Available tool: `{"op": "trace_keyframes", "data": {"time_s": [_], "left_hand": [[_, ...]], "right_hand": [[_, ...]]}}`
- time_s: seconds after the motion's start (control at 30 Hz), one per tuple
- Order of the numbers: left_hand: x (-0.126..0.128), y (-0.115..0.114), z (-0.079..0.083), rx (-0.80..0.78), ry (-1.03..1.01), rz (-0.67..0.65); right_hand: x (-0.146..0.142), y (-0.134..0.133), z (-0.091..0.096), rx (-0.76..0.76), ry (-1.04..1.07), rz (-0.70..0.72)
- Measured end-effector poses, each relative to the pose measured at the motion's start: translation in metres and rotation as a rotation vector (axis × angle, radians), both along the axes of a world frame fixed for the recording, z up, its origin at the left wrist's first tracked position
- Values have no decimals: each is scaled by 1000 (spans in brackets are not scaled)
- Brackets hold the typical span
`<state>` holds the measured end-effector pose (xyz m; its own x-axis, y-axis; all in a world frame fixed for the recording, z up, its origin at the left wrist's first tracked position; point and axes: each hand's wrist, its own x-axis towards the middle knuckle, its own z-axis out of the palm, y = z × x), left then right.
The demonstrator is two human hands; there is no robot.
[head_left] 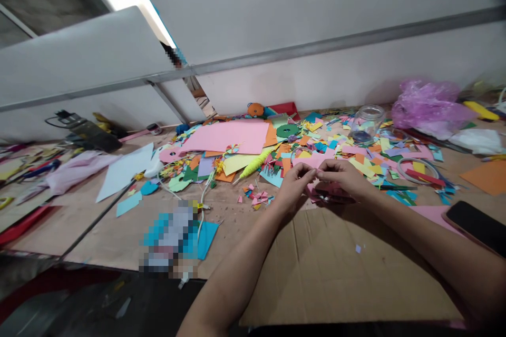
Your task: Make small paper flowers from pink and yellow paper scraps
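Note:
My left hand [297, 183] and my right hand [340, 178] meet fingertip to fingertip above the far edge of a brown cardboard sheet [340, 268]. Both hands are closed in a pinch. Whatever lies between the fingertips is too small to make out. Just below my right hand is a dark reddish object [334, 193], partly hidden by the hand. Pink paper [316, 160] lies right behind my fingers, among many coloured scraps. A tiny pale scrap [358, 248] rests on the cardboard.
A clear jar [367, 125] and a purple plastic bag [432, 108] stand at the back right. A phone [476, 224] lies by my right forearm. Large pink paper [229, 136] and a yellow-green spiral piece [255, 164] lie left of centre. White partition panels [324, 16] close off the back.

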<state>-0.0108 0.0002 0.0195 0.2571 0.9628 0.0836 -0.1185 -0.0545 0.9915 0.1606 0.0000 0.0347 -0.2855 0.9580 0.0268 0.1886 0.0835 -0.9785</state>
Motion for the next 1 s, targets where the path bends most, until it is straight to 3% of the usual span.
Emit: {"op": "trace_keyframes", "data": {"time_s": [0.27, 0.57, 0.7, 0.8, 1.0], "left_hand": [[-4, 3, -4, 67, 98, -2], [0, 5, -6, -31, -54, 16], [-4, 6, 0, -82, -134, 66], [-9, 6, 5, -126, -176, 82], [-11, 2, 9, -224, -153, -31]], "right_hand": [[0, 1, -3, 65, -119, -46], [-6, -4, -4, -57, 68, -48], [-1, -4, 6, 45, -64, 30], [4, -1, 13, 175, -86, -21], [8, 2, 12, 405, -170, 25]]}}
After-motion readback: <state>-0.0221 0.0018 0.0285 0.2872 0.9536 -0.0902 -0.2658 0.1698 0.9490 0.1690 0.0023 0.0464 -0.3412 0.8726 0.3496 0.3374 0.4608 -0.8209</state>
